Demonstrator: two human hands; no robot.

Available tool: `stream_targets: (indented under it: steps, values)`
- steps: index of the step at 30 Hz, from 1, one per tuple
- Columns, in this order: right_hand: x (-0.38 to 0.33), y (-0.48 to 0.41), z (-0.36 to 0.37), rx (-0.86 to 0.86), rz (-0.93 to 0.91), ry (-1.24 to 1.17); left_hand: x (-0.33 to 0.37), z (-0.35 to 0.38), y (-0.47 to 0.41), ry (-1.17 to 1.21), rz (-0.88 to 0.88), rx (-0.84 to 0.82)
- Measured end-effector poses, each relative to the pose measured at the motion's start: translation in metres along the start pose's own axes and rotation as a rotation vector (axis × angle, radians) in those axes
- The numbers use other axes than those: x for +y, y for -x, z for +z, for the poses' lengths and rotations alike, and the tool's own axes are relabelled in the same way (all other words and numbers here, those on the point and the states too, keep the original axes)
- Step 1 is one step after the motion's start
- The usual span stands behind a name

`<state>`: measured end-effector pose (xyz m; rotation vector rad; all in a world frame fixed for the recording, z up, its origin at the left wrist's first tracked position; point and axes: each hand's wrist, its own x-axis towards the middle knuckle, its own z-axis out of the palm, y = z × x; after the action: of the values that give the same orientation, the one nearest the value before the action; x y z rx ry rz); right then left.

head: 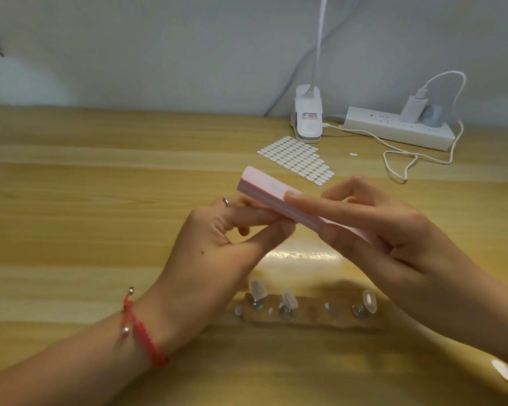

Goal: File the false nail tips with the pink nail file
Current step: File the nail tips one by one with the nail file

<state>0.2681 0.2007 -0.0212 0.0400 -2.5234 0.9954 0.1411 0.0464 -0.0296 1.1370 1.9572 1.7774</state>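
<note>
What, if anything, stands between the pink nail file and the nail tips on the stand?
Nothing visible does. The right hand holds the pink nail file above the table beyond the stand, whose nail tips are uncovered. The left hand reaches under the file, left of them.

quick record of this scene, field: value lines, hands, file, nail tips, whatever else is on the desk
right hand: grips the pink nail file, forefinger laid along its top
left hand: thumb and forefinger pinched at the file's underside; what they hold is hidden
false nail tips: clear, standing on pegs of a holder strip below the hands
desk: wooden
at the back: sheet of white oval stickers, power strip with a charger plugged in, white clip lamp base
</note>
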Motion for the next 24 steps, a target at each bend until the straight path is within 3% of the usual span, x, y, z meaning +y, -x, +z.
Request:
stream_targets:
  steps: [4,15,20,22,24]
  values:
    - [0.0,0.001,-0.004,0.0,0.006,0.032,0.002,-0.008,-0.004,0.015,0.029,0.052]
    - [-0.001,-0.002,0.001,0.025,-0.016,-0.052,0.003,0.004,0.005,-0.034,0.057,-0.018]
    - [0.003,-0.007,-0.018,0.243,0.057,-0.259,0.004,0.0,0.01,0.016,0.019,-0.066]
    - [0.005,-0.007,-0.024,0.27,0.07,-0.195,0.005,-0.002,0.009,0.064,-0.03,-0.061]
    - [0.003,-0.005,-0.021,0.182,0.033,0.007,0.006,0.001,0.009,0.086,-0.061,-0.053]
